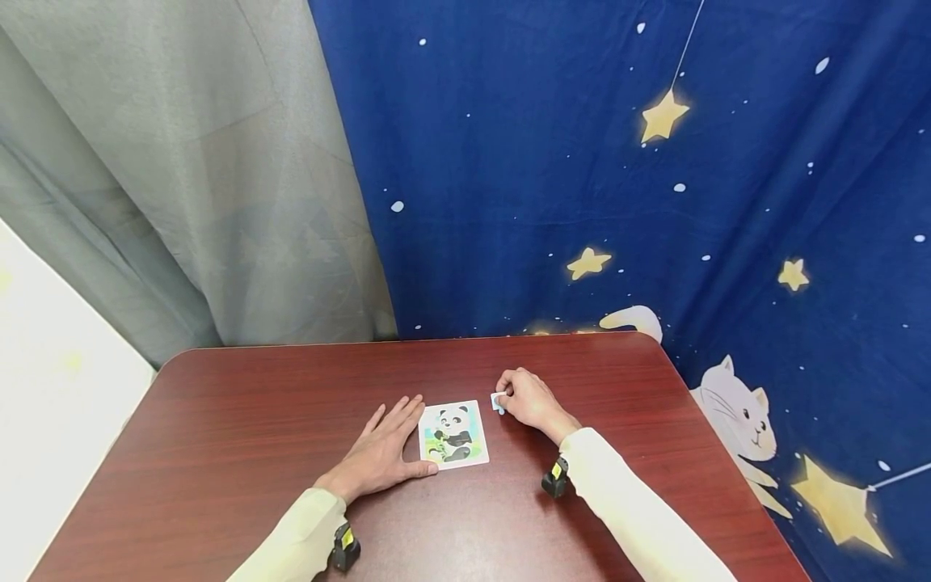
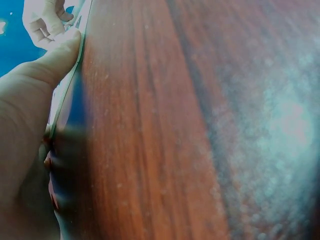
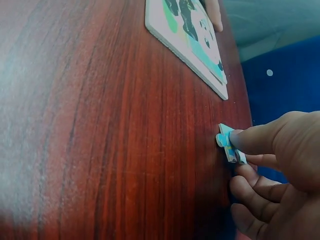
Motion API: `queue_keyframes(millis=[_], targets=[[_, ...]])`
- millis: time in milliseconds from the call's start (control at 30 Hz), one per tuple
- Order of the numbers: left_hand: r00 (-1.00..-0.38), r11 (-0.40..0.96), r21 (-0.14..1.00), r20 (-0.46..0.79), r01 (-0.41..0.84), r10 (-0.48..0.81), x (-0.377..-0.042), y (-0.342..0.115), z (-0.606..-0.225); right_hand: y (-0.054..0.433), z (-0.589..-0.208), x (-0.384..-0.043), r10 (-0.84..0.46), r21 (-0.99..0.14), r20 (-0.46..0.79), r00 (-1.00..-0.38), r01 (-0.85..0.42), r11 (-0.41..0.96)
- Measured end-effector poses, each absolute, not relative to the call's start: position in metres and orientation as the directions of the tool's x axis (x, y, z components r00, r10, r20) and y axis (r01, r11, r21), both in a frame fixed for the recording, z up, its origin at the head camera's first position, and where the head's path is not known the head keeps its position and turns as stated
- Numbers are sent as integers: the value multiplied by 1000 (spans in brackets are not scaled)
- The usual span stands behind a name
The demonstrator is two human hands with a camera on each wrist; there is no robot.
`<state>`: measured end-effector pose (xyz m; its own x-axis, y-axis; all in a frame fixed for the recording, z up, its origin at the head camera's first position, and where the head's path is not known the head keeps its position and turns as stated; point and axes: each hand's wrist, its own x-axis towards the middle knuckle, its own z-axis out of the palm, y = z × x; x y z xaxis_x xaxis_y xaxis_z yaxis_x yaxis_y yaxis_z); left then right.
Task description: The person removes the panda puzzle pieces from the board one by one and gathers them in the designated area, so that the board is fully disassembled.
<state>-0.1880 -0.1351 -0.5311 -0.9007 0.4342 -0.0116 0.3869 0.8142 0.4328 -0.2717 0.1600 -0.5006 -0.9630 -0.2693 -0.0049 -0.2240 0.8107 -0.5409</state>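
Note:
A square panda puzzle (image 1: 457, 436) with a white border lies flat on the table. My left hand (image 1: 381, 454) is spread along its left side, fingers straight, with the thumb (image 2: 57, 57) over the near left corner. To the right of the puzzle, my right hand (image 1: 533, 402) pinches a small jigsaw piece (image 3: 227, 143) between thumb and fingers. Light blue print and a rounded knob show on the piece, while its far side is hidden by the fingers. In the right wrist view it is close over the tabletop, apart from the puzzle.
The reddish-brown wooden table (image 1: 254, 453) has rounded far corners. Behind it hang a grey curtain (image 1: 218, 178) and a blue curtain (image 1: 509, 162) printed with stars and a cat. A small black device (image 1: 555, 477) is strapped at my right wrist, another (image 1: 345, 548) at my left.

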Motion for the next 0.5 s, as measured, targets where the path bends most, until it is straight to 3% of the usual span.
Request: queue_keyframes(millis=[500], targets=[[-902, 818, 430, -18, 383, 431, -188, -136, -531, 158, -507, -272, -248, -503, 11, -969, -220, 836]])
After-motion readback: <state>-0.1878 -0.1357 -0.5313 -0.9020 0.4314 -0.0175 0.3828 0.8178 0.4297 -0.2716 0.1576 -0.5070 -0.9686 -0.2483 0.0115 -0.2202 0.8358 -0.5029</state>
